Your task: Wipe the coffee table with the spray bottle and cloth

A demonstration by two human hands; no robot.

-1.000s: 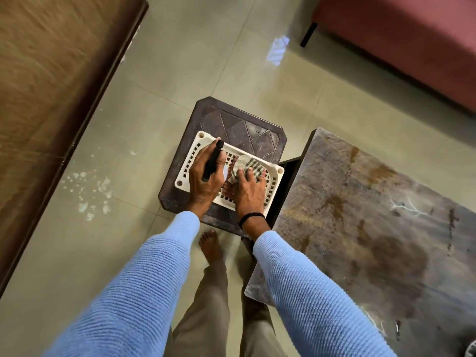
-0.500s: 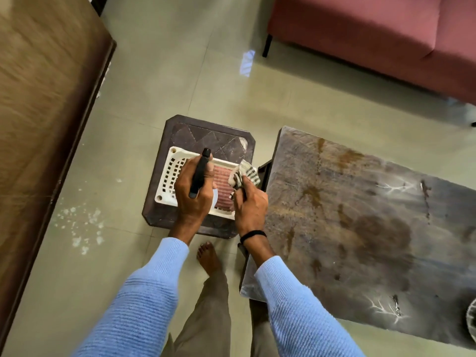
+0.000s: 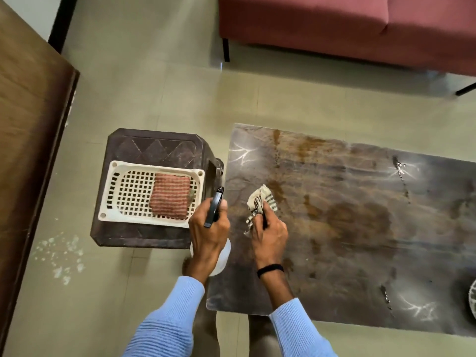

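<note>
The dark coffee table (image 3: 360, 240) with brown stains fills the right half of the view. My left hand (image 3: 208, 233) grips a spray bottle (image 3: 214, 210) with a black head and a white body, held at the table's left edge. My right hand (image 3: 269, 233) holds a crumpled checked cloth (image 3: 258, 203) over the left end of the tabletop, near a brown stain. Whether the cloth touches the surface is unclear.
A dark plastic stool (image 3: 159, 148) stands left of the table and carries a white basket (image 3: 113, 191) with a folded red striped cloth (image 3: 170, 195). A red sofa (image 3: 334, 24) is beyond. A wooden panel (image 3: 25, 124) runs along the left.
Both hands have lifted out of the basket and moved right: the spray bottle now hangs at the table's left edge and the checked cloth is over the tabletop. The camera view shifted too.
</note>
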